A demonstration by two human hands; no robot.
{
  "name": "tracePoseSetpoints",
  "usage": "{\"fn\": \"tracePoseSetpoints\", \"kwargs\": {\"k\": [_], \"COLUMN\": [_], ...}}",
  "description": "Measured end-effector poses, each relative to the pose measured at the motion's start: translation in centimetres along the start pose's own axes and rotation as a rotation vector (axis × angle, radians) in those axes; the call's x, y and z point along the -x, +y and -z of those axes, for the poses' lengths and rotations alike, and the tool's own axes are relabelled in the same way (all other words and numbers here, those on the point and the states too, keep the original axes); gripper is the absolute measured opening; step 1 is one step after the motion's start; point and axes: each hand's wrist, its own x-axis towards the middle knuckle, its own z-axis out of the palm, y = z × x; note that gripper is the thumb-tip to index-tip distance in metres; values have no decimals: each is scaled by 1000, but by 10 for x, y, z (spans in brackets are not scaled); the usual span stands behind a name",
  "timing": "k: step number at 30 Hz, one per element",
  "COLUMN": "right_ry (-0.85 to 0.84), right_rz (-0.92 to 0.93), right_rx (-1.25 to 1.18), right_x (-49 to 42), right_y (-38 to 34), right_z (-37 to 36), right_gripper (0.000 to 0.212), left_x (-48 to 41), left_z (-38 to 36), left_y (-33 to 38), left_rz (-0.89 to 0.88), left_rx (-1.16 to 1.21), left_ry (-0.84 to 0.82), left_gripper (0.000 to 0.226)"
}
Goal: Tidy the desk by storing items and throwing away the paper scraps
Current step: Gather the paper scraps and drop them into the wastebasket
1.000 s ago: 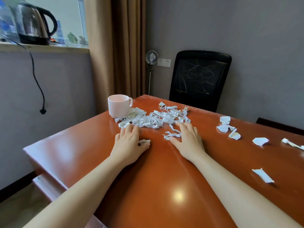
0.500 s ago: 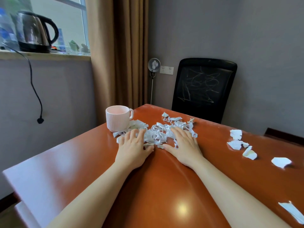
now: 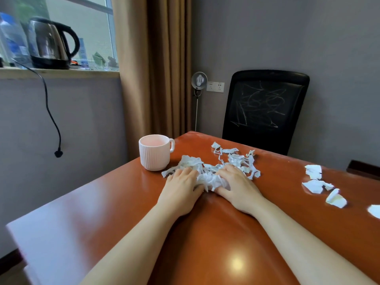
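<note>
A heap of torn white paper scraps (image 3: 213,173) lies on the red-brown desk (image 3: 205,233), just right of a ribbed pale pink mug (image 3: 154,152). My left hand (image 3: 181,190) presses on the heap's left side and my right hand (image 3: 239,188) on its right side, squeezing a wad of scraps between them. Fingers of both hands curl into the paper. More scraps (image 3: 235,157) trail off behind the hands. Bigger loose pieces (image 3: 317,183) lie apart at the far right.
A black office chair (image 3: 265,108) stands behind the desk's far edge. On the windowsill at upper left sits an electric kettle (image 3: 50,43), with its cord (image 3: 50,112) hanging down the wall. Brown curtains (image 3: 156,64) hang behind the mug.
Both hands slid forward across the desk and closed in on each other, sweeping stray scraps into the heap and bunching it. The camera tilted up and moved closer.
</note>
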Motion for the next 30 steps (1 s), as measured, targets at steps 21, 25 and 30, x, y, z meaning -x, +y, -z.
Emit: {"fn": "tracePoseSetpoints", "kwargs": {"k": [21, 25, 30], "right_ry": [96, 182, 313], "right_rz": [23, -37, -92], "right_rx": [-486, -581, -619], "right_x": [5, 5, 2], "right_y": [-6, -10, -13], "right_z": [3, 6, 12], "right_gripper": [42, 46, 49], "left_x": [5, 3, 2], "left_z": [10, 12, 19], "left_y": [-2, -4, -1], "left_rz": [-45, -31, -36], "left_rx": [502, 579, 668], "left_ry": [214, 315, 422], "left_gripper": [31, 41, 47]}}
